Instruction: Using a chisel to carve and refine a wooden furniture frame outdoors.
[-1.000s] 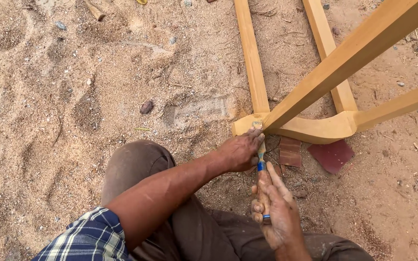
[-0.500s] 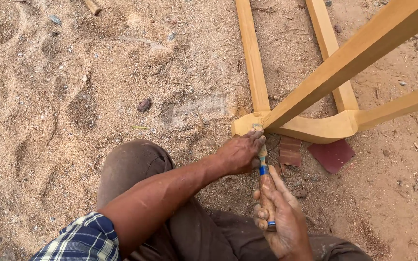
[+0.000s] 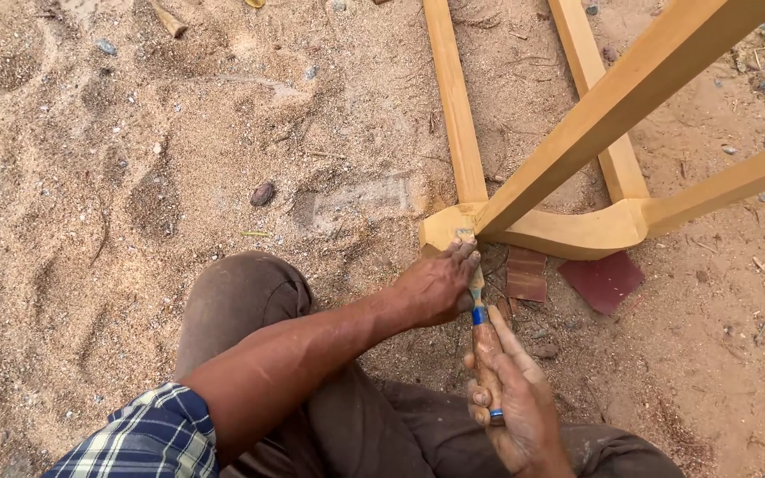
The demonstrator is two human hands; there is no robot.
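A light wooden frame (image 3: 577,226) of joined bars lies on sandy ground, one bar rising up to the right. A chisel (image 3: 480,319) with a brown wooden handle and blue bands has its blade tip against the frame's near corner joint (image 3: 449,228). My right hand (image 3: 515,403) is wrapped around the handle from below. My left hand (image 3: 440,283) rests over the blade near the tip, fingers touching the joint.
Two reddish sandpaper sheets (image 3: 602,281) lie on the ground under the frame. Loose sand with footprints spreads to the left, with a small dark stone (image 3: 262,193). Gravel lies at the top right. My knee (image 3: 241,288) in dark trousers is bent below.
The hands and chisel hold nearly the same spot at the joint; the view has shifted slightly.
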